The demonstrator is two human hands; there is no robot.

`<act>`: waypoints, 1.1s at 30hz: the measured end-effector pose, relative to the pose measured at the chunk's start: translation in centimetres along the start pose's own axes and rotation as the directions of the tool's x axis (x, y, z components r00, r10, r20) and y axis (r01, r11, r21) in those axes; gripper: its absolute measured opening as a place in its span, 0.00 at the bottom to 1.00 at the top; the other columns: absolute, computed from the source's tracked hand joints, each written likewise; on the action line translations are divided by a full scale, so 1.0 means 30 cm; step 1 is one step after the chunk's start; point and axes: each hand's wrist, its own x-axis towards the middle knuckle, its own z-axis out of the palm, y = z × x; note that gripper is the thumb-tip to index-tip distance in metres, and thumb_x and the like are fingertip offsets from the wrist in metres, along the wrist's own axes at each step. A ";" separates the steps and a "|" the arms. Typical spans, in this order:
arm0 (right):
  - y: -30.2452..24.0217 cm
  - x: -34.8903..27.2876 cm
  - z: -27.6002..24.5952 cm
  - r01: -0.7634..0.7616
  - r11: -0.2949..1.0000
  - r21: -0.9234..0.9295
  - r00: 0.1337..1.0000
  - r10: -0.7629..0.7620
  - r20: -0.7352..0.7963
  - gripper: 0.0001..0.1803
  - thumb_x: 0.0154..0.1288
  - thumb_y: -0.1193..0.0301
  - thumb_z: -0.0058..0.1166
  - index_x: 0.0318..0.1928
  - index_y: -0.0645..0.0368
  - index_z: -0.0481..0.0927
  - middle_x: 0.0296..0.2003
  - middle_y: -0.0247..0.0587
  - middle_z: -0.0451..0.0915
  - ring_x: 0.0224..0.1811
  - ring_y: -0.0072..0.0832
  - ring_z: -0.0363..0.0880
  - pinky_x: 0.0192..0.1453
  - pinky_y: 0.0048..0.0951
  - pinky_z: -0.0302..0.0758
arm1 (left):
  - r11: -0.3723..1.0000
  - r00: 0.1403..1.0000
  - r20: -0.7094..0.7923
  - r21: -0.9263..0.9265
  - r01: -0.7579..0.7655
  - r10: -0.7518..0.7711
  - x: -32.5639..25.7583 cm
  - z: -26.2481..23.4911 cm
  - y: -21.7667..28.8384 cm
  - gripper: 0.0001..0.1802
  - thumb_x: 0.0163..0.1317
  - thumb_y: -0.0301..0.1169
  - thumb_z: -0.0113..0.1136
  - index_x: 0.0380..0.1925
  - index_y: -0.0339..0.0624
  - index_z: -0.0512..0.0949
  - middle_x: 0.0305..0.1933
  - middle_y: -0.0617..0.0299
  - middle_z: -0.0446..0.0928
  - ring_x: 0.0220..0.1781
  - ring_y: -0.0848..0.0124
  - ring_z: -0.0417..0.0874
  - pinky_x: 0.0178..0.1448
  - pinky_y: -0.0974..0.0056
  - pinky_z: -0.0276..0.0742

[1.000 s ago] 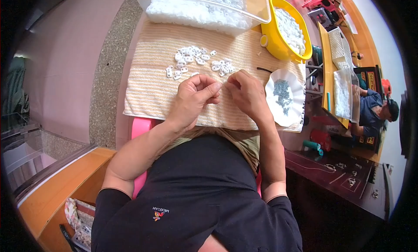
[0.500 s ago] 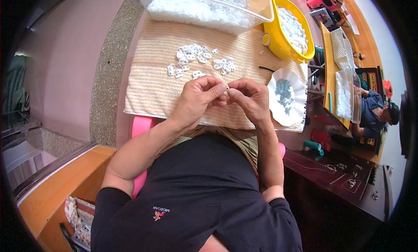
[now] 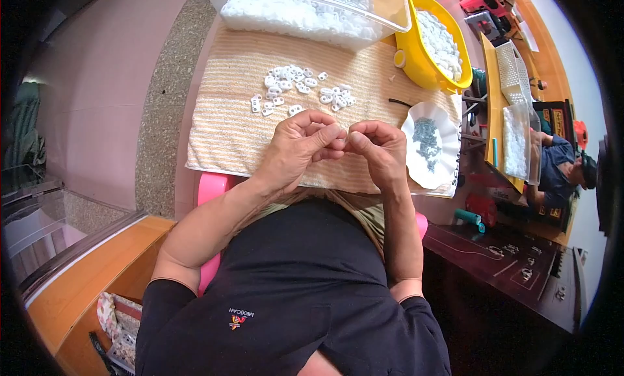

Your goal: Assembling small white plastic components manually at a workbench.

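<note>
Evidently, close fingertip work is in hand: left hand [image 3: 292, 145] and right hand [image 3: 383, 152] pinch thumb to finger, nearly touching, though what they grip is too small to tell. White two-holed pieces [image 3: 286, 85] lie in loose clusters just beyond; the next move likely calls for steady, fine alignment. Bare towel [image 3: 224, 129] gives room leftward; a fluted dish [image 3: 448, 142] crowds the right, a clear bin [image 3: 390, 9] and yellow basin [image 3: 414, 67] the far edge.

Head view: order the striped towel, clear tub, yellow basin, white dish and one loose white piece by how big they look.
1. Striped towel
2. Clear tub, cut off by the top edge
3. Yellow basin
4. White dish
5. Loose white piece
</note>
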 end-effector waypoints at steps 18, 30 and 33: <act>0.014 -0.003 0.001 0.015 0.992 0.123 0.999 -0.019 0.030 0.05 0.62 0.76 0.61 0.37 0.66 0.81 0.30 0.37 0.83 0.31 0.21 0.82 0.39 0.20 0.79 | 0.995 1.000 -0.004 0.098 0.025 -0.025 -0.007 0.020 0.002 0.08 0.64 0.28 0.61 0.39 0.35 0.78 0.35 0.59 0.81 0.36 0.76 0.82 0.43 0.71 0.82; 0.025 -0.006 -0.005 0.083 0.992 0.092 0.991 -0.092 0.097 0.04 0.61 0.77 0.61 0.35 0.65 0.81 0.31 0.37 0.82 0.32 0.20 0.81 0.39 0.21 0.78 | 0.993 0.996 0.003 0.071 0.094 -0.094 -0.004 0.007 -0.008 0.08 0.61 0.27 0.64 0.38 0.35 0.79 0.36 0.61 0.80 0.35 0.76 0.81 0.43 0.71 0.81; 0.032 -0.004 -0.013 0.100 0.992 0.079 0.987 -0.109 0.120 0.04 0.61 0.77 0.61 0.35 0.66 0.81 0.31 0.37 0.81 0.33 0.21 0.80 0.39 0.21 0.78 | 0.989 0.989 0.020 0.046 0.144 -0.145 -0.007 0.007 -0.001 0.08 0.60 0.27 0.65 0.37 0.36 0.78 0.35 0.61 0.80 0.34 0.75 0.82 0.41 0.71 0.82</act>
